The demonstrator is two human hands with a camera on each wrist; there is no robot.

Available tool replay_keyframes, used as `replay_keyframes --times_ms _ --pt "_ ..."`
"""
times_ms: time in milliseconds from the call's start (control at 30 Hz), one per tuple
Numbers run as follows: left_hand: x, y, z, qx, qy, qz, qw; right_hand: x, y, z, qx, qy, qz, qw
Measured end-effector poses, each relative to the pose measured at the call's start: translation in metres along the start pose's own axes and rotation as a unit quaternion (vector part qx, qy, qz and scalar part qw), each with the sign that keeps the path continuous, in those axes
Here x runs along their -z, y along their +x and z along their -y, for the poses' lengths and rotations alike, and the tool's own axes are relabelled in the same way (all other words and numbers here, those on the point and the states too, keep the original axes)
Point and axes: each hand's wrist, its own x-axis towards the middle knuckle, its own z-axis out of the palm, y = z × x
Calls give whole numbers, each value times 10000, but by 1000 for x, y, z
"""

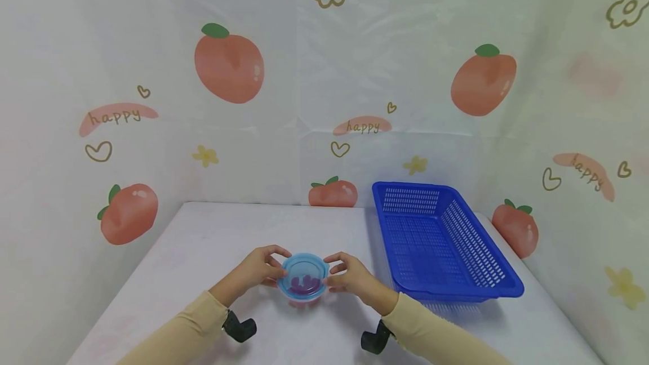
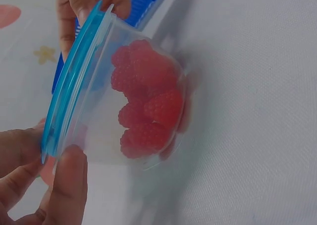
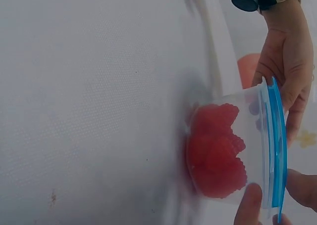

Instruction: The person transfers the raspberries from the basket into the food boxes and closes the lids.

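Observation:
A round clear plastic container (image 2: pixel 104 145) stands on the white table, with a translucent blue lid (image 1: pixel 305 266) over its top. Raspberries (image 2: pixel 148 106) lie in its lower part, seen through the wall. At the left side of the rim, my left hand (image 1: pixel 253 270) pinches the lid edge, with one digit below the rim in the left wrist view. My right hand (image 1: pixel 356 279) holds the opposite side, a fingertip against the clear wall and the thumb at the lid in the right wrist view. Whether the lid is fully sealed all round cannot be told.
A blue perforated basket (image 1: pixel 446 292) sits to the right of my right hand. The white table (image 1: pixel 223 235) reaches back to a wall cloth (image 1: pixel 284 72) printed with fruit, flowers and hearts. Black wrist mounts (image 1: pixel 240 328) hang under both sleeves.

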Motion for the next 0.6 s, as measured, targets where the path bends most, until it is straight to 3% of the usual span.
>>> replay_keyframes --times_ms 600 --pt "-1 -1 0 0 -113 13 9999 -1 -2 -6 4 521 344 9980"
